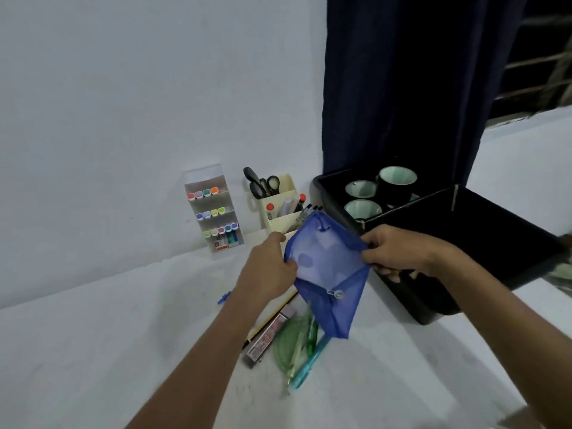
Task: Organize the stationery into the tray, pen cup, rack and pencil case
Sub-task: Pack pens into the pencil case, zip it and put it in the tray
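I have the blue mesh pencil case (328,267) lifted off the white table (93,351), pinched between both hands at the centre of my view. My left hand (269,274) is closed on its edge at nine o'clock, thumb over the mesh. My right hand (399,252) is closed on the opposite corner at three o'clock, fingers curled under the fabric. The case hangs tilted, one corner pointing down toward six o'clock, and its zipper pull (335,294) dangles on the lower part.

Below the case, at six o'clock, loose stationery lies on the table: a green mesh pouch (286,345) with a green pen (312,335) over it, a teal pen (309,363) just beside that, a flat lead box (267,335), and a yellow-and-black pencil (272,317) running under my left wrist.

At eleven o'clock from the case stands the clear rack (213,212) of highlighters, against the wall. At twelve o'clock, just behind the case, is the cream pen cup (278,201), holding scissors (261,182) and markers. At two o'clock sits a black box (433,218) with cups inside.
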Motion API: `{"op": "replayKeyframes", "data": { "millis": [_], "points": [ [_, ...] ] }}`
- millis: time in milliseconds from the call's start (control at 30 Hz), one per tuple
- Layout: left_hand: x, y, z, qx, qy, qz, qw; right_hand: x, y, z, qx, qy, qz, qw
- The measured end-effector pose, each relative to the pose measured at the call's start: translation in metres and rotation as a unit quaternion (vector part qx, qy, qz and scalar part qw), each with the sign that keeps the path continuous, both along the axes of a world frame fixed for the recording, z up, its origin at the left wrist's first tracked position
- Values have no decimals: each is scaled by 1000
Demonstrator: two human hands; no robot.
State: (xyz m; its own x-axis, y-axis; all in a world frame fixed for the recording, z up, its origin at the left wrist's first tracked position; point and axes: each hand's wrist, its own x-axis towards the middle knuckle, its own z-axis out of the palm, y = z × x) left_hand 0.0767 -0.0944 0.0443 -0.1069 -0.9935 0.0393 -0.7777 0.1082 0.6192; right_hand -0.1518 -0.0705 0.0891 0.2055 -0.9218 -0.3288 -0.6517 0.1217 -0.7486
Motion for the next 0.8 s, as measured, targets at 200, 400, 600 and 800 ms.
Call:
{"op": "replayKeyframes", "data": {
  "millis": [200, 400, 600, 800],
  "points": [
    [19, -9, -12, 43, -2, 0, 999, -24, -10, -8, 18, 42, -12, 999],
    [38, -15, -25, 93, 35, -11, 995, -3, -25, -19, -67, 33, 2, 997],
    [69, -20, -40, 48, -144, 19, 988, -1, -36, -30, -202, 146, 31, 968],
    [62, -25, -58, 50, -223, -27, 973, 1, -35, -50, -321, 239, 34, 916]
  ]
}}
